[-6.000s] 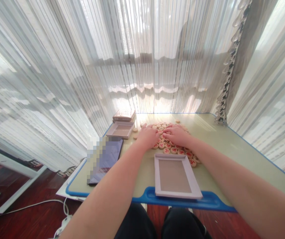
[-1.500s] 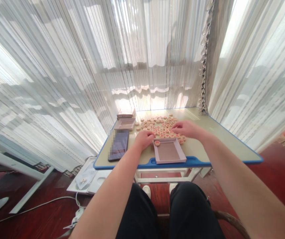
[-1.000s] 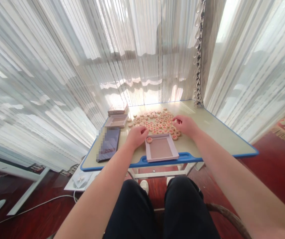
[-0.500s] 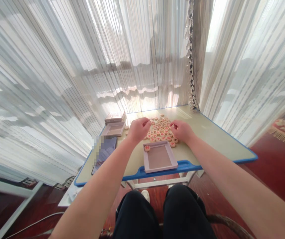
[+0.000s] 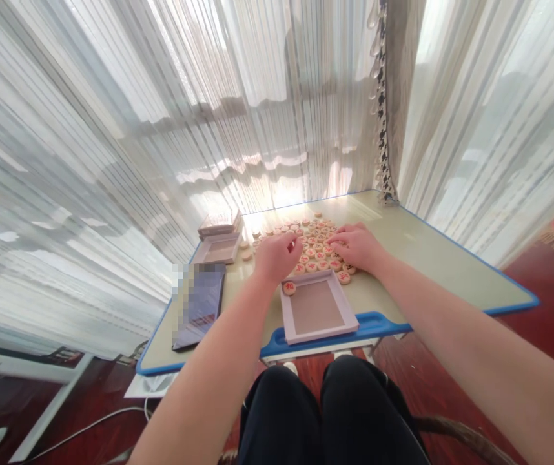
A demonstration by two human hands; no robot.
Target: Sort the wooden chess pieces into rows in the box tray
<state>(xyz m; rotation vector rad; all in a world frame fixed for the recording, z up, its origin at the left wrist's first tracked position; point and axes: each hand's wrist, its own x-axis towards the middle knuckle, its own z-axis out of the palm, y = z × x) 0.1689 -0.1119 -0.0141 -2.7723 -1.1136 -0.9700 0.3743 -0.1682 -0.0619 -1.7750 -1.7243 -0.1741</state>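
Observation:
Many round wooden Chinese chess pieces (image 5: pixel 323 265) with red and dark characters lie spread on the table between and beyond my hands. My left hand (image 5: pixel 278 254) is at the left side of the spread, its fingers curled together; whatever may be in them is hidden. On the right, my right hand (image 5: pixel 359 247) has its fingers stretched out, the tips resting on or just over pieces. A shallow open cardboard box (image 5: pixel 318 307) sits at the near edge, with a single red-marked chess piece (image 5: pixel 289 288) in its far left corner.
A second shallow box (image 5: pixel 219 248) and a stacked box (image 5: pixel 219 223) stand at the table's back left. Closer, a dark tablet (image 5: pixel 200 307) lies flat near the left edge. The table (image 5: pixel 451 271) has a blue rim; a sheer curtain (image 5: pixel 257 97) hangs behind it.
My right hand's fingers have gone from pinched to stretched out over the pieces. The left hand stays curled, a little further right in view. The camera view has shifted slightly.

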